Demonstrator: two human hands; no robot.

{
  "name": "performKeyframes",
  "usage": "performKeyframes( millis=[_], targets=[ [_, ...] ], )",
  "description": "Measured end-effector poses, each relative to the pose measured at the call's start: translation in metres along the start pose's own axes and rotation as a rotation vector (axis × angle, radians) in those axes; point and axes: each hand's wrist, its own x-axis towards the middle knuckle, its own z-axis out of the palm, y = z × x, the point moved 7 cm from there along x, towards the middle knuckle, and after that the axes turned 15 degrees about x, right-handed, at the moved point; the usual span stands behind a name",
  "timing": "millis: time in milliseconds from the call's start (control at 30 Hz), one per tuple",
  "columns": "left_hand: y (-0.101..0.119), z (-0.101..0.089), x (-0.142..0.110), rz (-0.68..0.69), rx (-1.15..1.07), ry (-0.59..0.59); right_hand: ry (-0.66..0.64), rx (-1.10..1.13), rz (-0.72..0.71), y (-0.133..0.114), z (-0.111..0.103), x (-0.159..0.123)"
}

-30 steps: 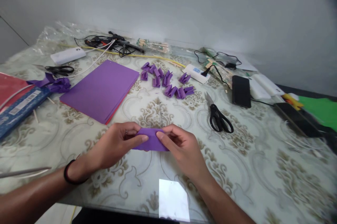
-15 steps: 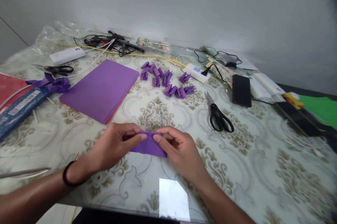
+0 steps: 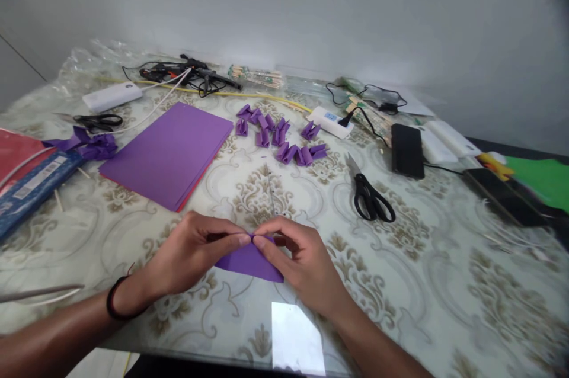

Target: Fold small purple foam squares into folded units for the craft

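Observation:
Between my two hands is a small piece of purple paper (image 3: 251, 262), its upper edge pinched and its lower part spread toward me. My left hand (image 3: 195, 250) is closed, thumb and forefinger gripping the paper near the middle of that edge. Right beside it, my right hand (image 3: 302, 259) pinches the same edge, the thumb tips almost touching. Several folded purple paper pieces (image 3: 284, 135) lie in a loose group farther back. To the left rests a stack of purple sheets (image 3: 171, 150) with red showing underneath.
Black-handled scissors (image 3: 371, 197) lie to the right, near a black phone (image 3: 408, 151). A white power strip (image 3: 331, 122) with a plug sits behind the folded pieces. Another pair of scissors (image 3: 100, 121) and a blue package (image 3: 40, 185) are at left. Cables (image 3: 204, 79) run along the back.
Both hands have come closer together along the paper's upper edge, thumbs now nearly meeting. The paper's lower part hangs slightly nearer to me.

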Motion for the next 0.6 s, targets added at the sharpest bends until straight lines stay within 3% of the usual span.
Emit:
performKeyframes(
  millis=[267, 467, 600],
  targets=[
    [0.013, -0.012, -0.003, 0.04, -0.017, 0.115, 0.028, 0.145, 0.03, -0.001, -0.008, 0.002],
    [0.008, -0.004, 0.002, 0.02, 0.043, 0.031, 0.038, 0.074, 0.038, -0.002, -0.008, 0.002],
    [0.009, -0.006, 0.002, 0.027, 0.074, 0.081, 0.045, 0.071, 0.066, 0.002, -0.007, 0.002]
  ],
)
